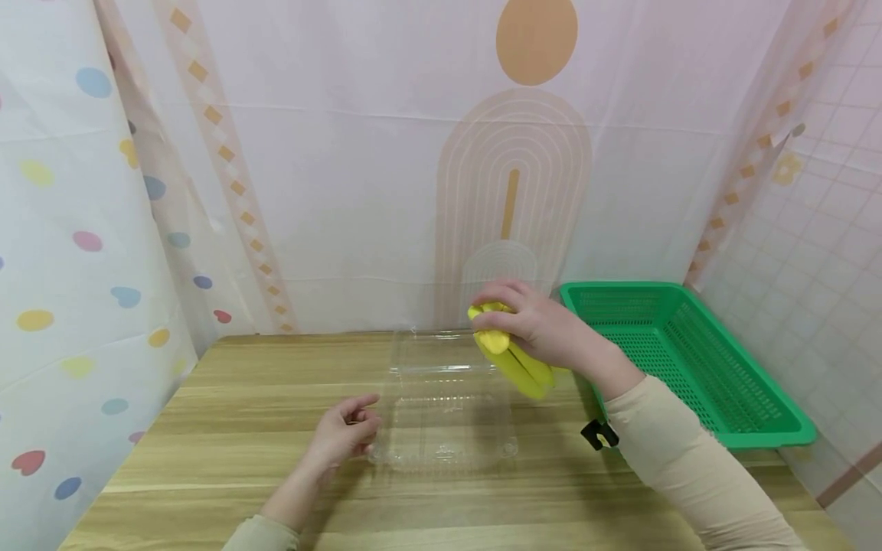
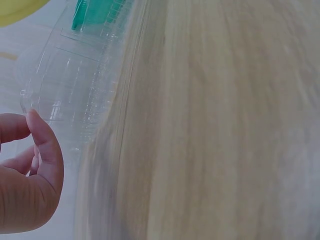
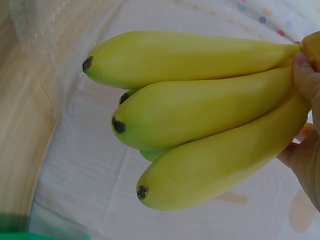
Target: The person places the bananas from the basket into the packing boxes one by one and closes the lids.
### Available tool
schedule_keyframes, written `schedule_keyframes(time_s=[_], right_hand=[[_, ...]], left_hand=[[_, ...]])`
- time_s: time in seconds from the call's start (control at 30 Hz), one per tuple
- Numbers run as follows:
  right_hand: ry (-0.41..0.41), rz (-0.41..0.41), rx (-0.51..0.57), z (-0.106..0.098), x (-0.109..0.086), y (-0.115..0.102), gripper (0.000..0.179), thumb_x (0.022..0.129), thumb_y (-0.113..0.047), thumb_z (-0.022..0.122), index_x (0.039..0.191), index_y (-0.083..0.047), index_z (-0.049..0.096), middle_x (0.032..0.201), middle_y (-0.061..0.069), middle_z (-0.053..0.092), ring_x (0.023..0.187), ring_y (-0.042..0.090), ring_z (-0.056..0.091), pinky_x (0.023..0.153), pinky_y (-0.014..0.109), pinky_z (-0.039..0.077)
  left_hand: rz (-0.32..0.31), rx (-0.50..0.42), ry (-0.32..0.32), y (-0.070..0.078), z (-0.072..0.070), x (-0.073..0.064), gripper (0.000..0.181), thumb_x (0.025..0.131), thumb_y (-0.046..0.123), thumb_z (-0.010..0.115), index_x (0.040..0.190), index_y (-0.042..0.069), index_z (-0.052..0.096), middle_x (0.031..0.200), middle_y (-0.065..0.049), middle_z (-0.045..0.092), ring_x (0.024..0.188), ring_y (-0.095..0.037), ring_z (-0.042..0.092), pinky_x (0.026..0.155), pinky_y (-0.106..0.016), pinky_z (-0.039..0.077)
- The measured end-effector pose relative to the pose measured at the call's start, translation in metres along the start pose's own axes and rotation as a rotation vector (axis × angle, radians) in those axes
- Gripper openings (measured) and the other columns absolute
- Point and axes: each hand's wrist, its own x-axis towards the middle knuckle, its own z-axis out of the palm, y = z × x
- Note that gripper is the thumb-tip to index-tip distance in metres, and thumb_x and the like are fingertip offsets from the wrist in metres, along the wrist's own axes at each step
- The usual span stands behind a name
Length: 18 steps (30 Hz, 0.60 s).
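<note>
My right hand (image 1: 527, 317) grips a bunch of yellow bananas (image 3: 200, 110) by the stem end, holding it over the right side of a clear plastic container (image 1: 444, 428). The bananas hang with their dark tips downward in the head view, and a little green shows near the tips in the right wrist view. The container stands on the table with its clear lid (image 1: 434, 348) raised at the back. My left hand (image 1: 344, 432) is beside the container's left edge, fingers loosely bent. In the left wrist view its thumb (image 2: 47, 145) and forefinger come together, overlapping the container's edge.
A green perforated plastic basket (image 1: 751, 375) stands at the right of the wooden table (image 1: 269, 398). A patterned curtain (image 1: 344, 191) hangs right behind the table, with a dotted one (image 1: 83, 306) at the left. A small black piece (image 1: 599, 435) shows by the right forearm.
</note>
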Motion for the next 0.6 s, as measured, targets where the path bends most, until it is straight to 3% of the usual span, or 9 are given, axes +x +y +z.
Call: schedule_keyframes(time_s=[0.1,0.33,0.6], right_hand=[[-0.003,-0.019,0.025,0.008,0.004,-0.003,0.038,0.089,0.006,0.068,0.112,-0.023,0.062,0.126,0.008,0.057,0.121,0.035,0.050,0.089,0.047,0.053],[-0.046,-0.009,0.055,0.025,0.008,-0.012,0.037,0.091,0.003,0.067,0.114,-0.026,0.062,0.129,0.004,0.055,0.124,0.028,0.048,0.085,0.038,0.055],[-0.080,-0.044,0.063,0.039,0.015,-0.020,0.034,0.093,0.001,0.065,0.116,-0.024,0.064,0.129,0.004,0.057,0.125,0.026,0.049,0.095,0.038,0.051]], left_hand=[[-0.002,-0.007,-0.002,-0.001,0.001,0.001,0.050,0.092,-0.007,0.061,0.139,-0.012,0.046,0.089,-0.005,0.054,0.067,-0.012,0.048,0.054,-0.021,0.048],[0.000,-0.003,-0.002,0.000,0.001,0.001,0.049,0.092,-0.007,0.060,0.139,-0.012,0.046,0.091,-0.006,0.054,0.068,-0.013,0.049,0.055,-0.021,0.049],[-0.010,-0.011,0.001,0.001,0.002,-0.001,0.048,0.092,-0.008,0.060,0.138,-0.012,0.046,0.091,-0.006,0.054,0.068,-0.014,0.049,0.055,-0.021,0.049]])
